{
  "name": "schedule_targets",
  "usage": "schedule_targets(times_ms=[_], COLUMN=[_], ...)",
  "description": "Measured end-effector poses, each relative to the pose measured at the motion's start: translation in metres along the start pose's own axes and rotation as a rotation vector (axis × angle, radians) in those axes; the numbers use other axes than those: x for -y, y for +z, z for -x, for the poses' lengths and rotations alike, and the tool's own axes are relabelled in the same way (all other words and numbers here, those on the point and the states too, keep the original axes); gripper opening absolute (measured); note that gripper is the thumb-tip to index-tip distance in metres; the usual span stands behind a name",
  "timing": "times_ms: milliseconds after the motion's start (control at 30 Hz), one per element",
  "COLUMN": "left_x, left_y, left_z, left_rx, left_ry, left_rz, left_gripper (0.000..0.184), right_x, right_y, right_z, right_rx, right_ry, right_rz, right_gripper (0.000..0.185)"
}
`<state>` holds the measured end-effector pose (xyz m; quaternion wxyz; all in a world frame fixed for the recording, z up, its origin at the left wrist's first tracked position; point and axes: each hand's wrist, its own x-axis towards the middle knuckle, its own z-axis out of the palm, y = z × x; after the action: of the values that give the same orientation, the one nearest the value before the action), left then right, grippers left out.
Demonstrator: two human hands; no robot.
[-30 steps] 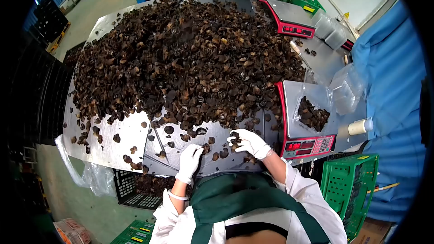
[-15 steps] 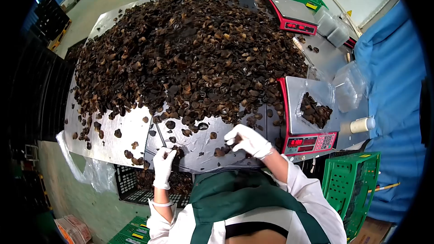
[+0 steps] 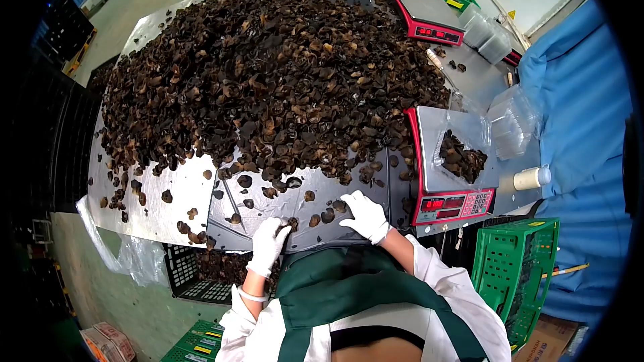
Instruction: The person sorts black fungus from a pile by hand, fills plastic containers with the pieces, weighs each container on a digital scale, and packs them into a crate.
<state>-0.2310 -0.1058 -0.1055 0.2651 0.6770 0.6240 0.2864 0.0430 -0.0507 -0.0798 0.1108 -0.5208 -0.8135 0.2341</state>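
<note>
Apparently picking over loose pieces by hand in the head view, working at the near edge of the table (image 3: 159, 218). Bringing the thumb and fingertips of the left hand (image 3: 267, 247) close together at a small dark piece (image 3: 292, 224), with the contact too small to tell whether actually pinching it or merely touching it. Holding the right hand (image 3: 366, 218) with thumb and forefinger spread apart, reaching just beside another dark piece (image 3: 339, 206) and not visibly gripping anything. Keeping both hands low over the near side, below the large dark pile (image 3: 268, 87), with a few more pieces lying scattered between. Resting to the right, on the near red scale (image 3: 435, 209), is a clear container (image 3: 439, 159) holding more pieces. Judging from this layout, calling next for a light, flat approach: closing only the fingertips on one piece, lifting without dragging neighbours, and avoiding tearing or crushing thin, curled edges.
</note>
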Motion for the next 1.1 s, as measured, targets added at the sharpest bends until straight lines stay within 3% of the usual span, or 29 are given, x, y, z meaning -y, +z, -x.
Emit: schedule_targets(times_ms=[100, 167, 233, 300, 367, 433, 500, 633, 700, 767, 833, 867, 967, 1100], left_x=[0.005, 0.002, -0.003, -0.011, -0.024, -0.038, -0.043, -0.053, -0.066, -0.070, -0.059, -0.059, -0.044, -0.023], left_y=[-0.001, 0.000, 0.002, 0.004, 0.005, 0.011, 0.020, 0.050, 0.056, 0.060, 0.070, 0.064, 0.047, 0.002], left_z=[-0.001, -0.003, -0.003, -0.009, -0.013, -0.020, -0.026, -0.041, -0.049, -0.056, -0.059, -0.060, -0.047, -0.008], left_rx=[0.020, 0.007, -0.002, 0.003, 0.067, -0.025, 0.024, 0.106, 0.142, 0.148, 0.228, 0.220, 0.220, 0.228], left_ry=[0.014, -0.001, -0.020, 0.114, 0.095, 0.122, 0.227, 0.372, 0.449, 0.522, 0.647, 0.654, 0.634, 0.461], left_rz=[0.026, 0.067, 0.110, -0.016, -0.135, -0.102, -0.101, -0.057, -0.137, -0.159, -0.244, -0.203, -0.257, -0.280], left_gripper=[0.014, 0.014, 0.013, 0.014, 0.021, 0.034, 0.050, 0.061, 0.063, 0.052, 0.036, 0.025, 0.022, 0.020], right_x=[-0.003, -0.005, -0.005, -0.010, -0.009, -0.023, -0.012, -0.046, -0.081, -0.096, -0.082, -0.069, -0.045, -0.020], right_y=[-0.003, -0.008, -0.008, -0.004, -0.021, -0.043, -0.101, -0.172, -0.193, -0.207, -0.207, -0.204, -0.156, -0.065], right_z=[0.009, 0.014, 0.017, 0.014, 0.010, 0.005, 0.006, 0.022, 0.031, 0.031, 0.035, 0.035, 0.040, 0.049], right_rx=[-0.020, -0.168, -0.126, -0.125, -0.054, -0.016, -0.072, -0.652, -0.800, -0.845, -0.917, -0.885, -0.614, -0.018], right_ry=[0.029, -0.140, -0.162, -0.187, 0.021, 0.164, 0.511, 0.284, 0.306, 0.378, 0.233, 0.189, 0.063, 0.134], right_rz=[-0.042, -0.072, 0.080, -0.009, -0.562, -0.841, -1.028, -0.481, -0.262, -0.285, 0.382, 0.290, -0.113, -0.027], right_gripper=[0.053, 0.047, 0.041, 0.031, 0.009, 0.007, 0.008, 0.007, 0.008, 0.011, 0.029, 0.033, 0.046, 0.071])
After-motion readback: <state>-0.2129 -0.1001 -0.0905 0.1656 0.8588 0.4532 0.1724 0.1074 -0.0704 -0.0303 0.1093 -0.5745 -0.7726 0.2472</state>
